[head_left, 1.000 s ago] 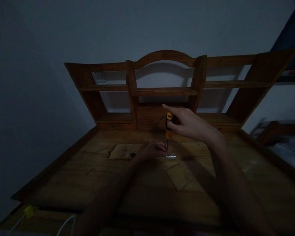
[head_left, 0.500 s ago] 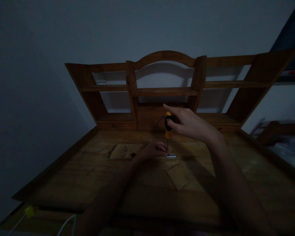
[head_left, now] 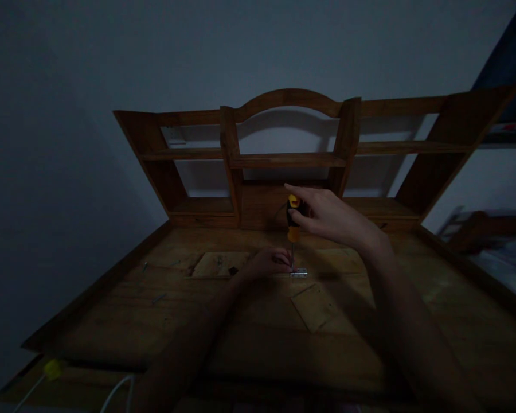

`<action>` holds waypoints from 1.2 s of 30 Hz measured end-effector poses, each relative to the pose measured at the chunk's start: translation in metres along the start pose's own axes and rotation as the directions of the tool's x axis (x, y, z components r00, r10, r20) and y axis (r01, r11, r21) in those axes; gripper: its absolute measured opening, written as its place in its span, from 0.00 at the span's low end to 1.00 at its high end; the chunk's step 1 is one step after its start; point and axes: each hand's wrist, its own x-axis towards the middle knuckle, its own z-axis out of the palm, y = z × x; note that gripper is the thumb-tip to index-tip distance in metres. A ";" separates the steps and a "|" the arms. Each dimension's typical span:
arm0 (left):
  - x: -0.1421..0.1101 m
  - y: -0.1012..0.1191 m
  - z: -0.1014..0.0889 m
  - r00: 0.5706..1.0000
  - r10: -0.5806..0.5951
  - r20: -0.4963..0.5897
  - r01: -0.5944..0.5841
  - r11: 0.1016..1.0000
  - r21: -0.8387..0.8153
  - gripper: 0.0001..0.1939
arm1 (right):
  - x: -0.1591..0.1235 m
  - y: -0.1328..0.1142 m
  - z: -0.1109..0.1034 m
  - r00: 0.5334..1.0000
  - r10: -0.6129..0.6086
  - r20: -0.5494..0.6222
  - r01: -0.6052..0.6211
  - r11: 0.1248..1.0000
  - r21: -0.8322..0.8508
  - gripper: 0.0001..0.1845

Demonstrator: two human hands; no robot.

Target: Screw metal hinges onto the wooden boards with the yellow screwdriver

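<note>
My right hand (head_left: 316, 209) is wrapped around the yellow-and-black handle of a screwdriver (head_left: 292, 234), index finger reaching out past its top. The screwdriver stands nearly upright, its tip down at the left end of a silver metal hinge (head_left: 298, 273). My left hand (head_left: 270, 262) lies low over a long wooden board (head_left: 335, 262), fingers curled together beside the tip at the hinge's left edge. Whatever those fingers pinch is too small and dark to make out. The hinge sits along the board's near edge.
A small square wooden piece (head_left: 313, 308) lies just in front of the hinge. Several loose screws (head_left: 159, 298) are scattered on the desk top (head_left: 249, 344) at left. Behind rises a wooden shelf unit (head_left: 288, 161). A white cable (head_left: 117, 390) is at the front left.
The screwdriver handle has turned slightly in my right hand and shifted a touch left. My left hand and the hinge look unmoved.
</note>
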 end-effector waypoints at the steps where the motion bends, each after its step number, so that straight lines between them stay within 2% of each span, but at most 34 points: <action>1: 0.000 0.000 0.000 1.000 -0.007 -0.003 0.007 1.000 0.007 0.19 | 0.000 -0.001 0.000 1.000 0.000 -0.005 0.000 1.000 -0.003 0.31; 7: 0.000 -0.001 0.000 1.000 -0.008 -0.027 0.008 1.000 0.011 0.17 | 0.000 0.000 -0.002 1.000 0.025 -0.019 -0.026 0.997 -0.068 0.32; 11: -0.001 0.001 0.000 1.000 -0.017 -0.022 0.017 1.000 -0.008 0.16 | -0.001 0.000 -0.006 1.000 0.014 0.008 -0.014 0.999 -0.046 0.31; 19: -0.001 0.003 0.000 1.000 -0.025 -0.011 0.025 1.000 -0.006 0.17 | -0.001 0.000 -0.007 0.999 0.036 -0.032 -0.039 0.996 -0.086 0.28; 25: -0.001 0.002 0.000 1.000 -0.019 -0.013 0.019 1.000 0.009 0.18 | -0.002 -0.002 -0.011 1.000 0.017 -0.006 -0.017 0.999 -0.031 0.29; 36: 0.000 0.003 0.000 0.999 -0.030 -0.010 0.030 0.999 -0.014 0.18 | -0.001 0.002 -0.007 0.999 0.018 -0.033 -0.020 0.996 -0.089 0.26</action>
